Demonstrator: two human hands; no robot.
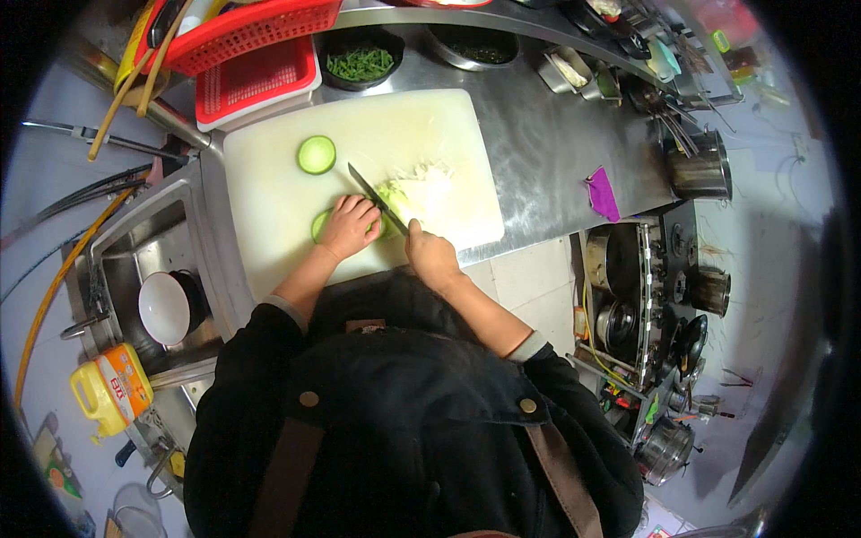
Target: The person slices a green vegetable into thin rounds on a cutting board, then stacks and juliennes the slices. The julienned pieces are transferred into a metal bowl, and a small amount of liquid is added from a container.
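A white cutting board [269, 168] lies before me on the steel counter. My left hand [351, 227] presses down on a piece of green-skinned gourd or similar vegetable [320, 224], covering most of it. In my right hand [434, 257] is the handle of a kitchen knife [366, 187], its dark blade pointing away and to the left, right beside the left fingertips. Pale green and white shreds [427, 191] are heaped just right of the blade. Farther up the board rests a round cut end of the vegetable [317, 155], pale face up.
A sink [144, 249] holding a white bowl [165, 309] is at left. Red baskets [255, 87], a bowl of cut greens [360, 65] and a metal bowl [474, 60] stand behind the board. A purple cloth [603, 194] lies on the counter at right, near a steel pot [703, 165].
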